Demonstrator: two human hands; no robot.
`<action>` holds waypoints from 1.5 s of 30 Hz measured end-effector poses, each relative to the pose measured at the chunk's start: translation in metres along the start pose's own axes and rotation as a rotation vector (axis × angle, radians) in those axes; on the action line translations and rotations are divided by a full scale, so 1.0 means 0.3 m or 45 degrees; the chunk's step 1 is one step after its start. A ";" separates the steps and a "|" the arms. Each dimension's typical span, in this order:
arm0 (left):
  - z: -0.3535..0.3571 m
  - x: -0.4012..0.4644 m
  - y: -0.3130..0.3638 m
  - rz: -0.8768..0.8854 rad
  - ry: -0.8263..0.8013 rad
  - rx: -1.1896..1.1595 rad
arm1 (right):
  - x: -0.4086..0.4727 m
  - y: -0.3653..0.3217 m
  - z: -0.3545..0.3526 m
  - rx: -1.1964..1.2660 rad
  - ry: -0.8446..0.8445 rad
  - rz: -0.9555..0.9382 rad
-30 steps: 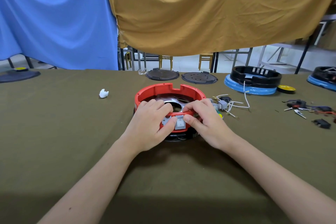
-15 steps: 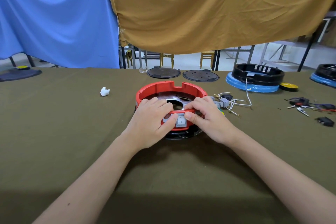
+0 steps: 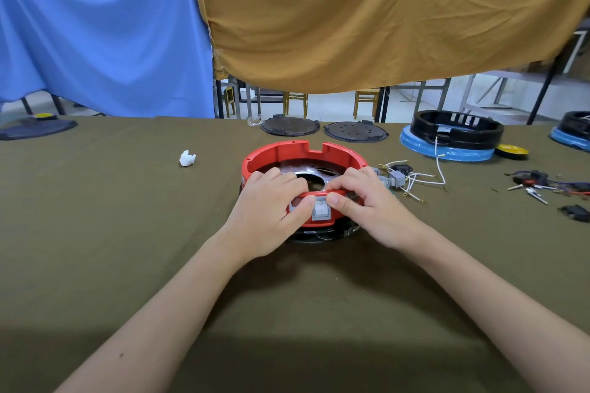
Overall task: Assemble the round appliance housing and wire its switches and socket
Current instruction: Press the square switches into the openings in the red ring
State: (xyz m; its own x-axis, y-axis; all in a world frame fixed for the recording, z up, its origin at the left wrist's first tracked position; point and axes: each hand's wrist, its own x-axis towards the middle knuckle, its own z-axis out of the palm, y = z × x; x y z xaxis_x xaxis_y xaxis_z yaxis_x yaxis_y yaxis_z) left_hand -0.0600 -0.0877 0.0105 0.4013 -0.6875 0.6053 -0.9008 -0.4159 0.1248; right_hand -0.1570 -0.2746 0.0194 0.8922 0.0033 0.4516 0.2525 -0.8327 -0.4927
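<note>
Seating grey rocker switch into red housing ring, frame centre; left hand, right hand curled over rim, thumbs pressing. Next, likely: firm push until snap.

The red housing is gripped at its near wall by the left hand and the right hand, so the approach from the near side is blocked by both forearms. Just right of the housing, the way is cluttered by a bundle of white wires and grey connectors. Farther right, passage is narrowed by a black ring on a blue base and loose clips. Behind the housing, two dark round plates lie flat. To the left, open cloth is broken only by a small white scrap.
</note>
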 end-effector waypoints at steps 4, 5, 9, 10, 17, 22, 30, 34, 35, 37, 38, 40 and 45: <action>0.001 0.002 0.002 -0.018 -0.003 -0.014 | 0.001 0.001 0.000 -0.007 -0.005 0.009; 0.002 0.001 0.003 -0.022 0.001 -0.009 | -0.001 0.000 0.000 -0.013 -0.003 0.006; 0.001 -0.005 -0.002 0.011 0.007 -0.005 | -0.018 -0.002 -0.001 -0.024 -0.012 -0.032; 0.000 -0.005 -0.006 0.022 -0.003 -0.011 | -0.020 0.000 -0.003 -0.025 -0.016 -0.038; 0.000 -0.005 -0.017 0.033 -0.033 -0.040 | -0.020 0.005 0.003 -0.010 0.039 -0.044; 0.000 -0.001 -0.014 0.014 -0.033 -0.064 | -0.013 0.010 0.005 0.022 0.047 -0.023; 0.002 -0.003 -0.008 0.004 -0.022 -0.046 | -0.007 0.008 0.010 0.012 0.071 -0.021; -0.003 -0.012 -0.008 0.006 0.018 -0.149 | -0.015 0.008 0.014 0.015 0.103 -0.044; -0.005 -0.013 -0.010 0.015 0.016 -0.158 | -0.021 0.009 0.012 0.025 0.105 -0.053; -0.010 -0.019 -0.018 0.046 0.001 -0.131 | -0.033 0.017 0.006 0.028 0.105 -0.066; -0.011 -0.023 -0.022 0.069 -0.004 -0.092 | -0.038 0.022 0.004 0.009 0.103 -0.076; -0.013 -0.029 -0.027 0.091 -0.010 -0.029 | -0.048 0.034 -0.001 -0.035 0.089 -0.093; -0.012 -0.033 -0.020 0.062 0.001 -0.014 | -0.051 0.043 0.004 -0.112 0.082 -0.120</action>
State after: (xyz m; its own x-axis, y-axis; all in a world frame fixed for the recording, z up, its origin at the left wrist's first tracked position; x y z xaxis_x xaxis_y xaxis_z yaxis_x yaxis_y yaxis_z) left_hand -0.0591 -0.0761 0.0067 0.3568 -0.7065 0.6112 -0.9210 -0.3756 0.1035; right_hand -0.1670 -0.2848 0.0051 0.8395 0.0510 0.5409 0.2981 -0.8756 -0.3801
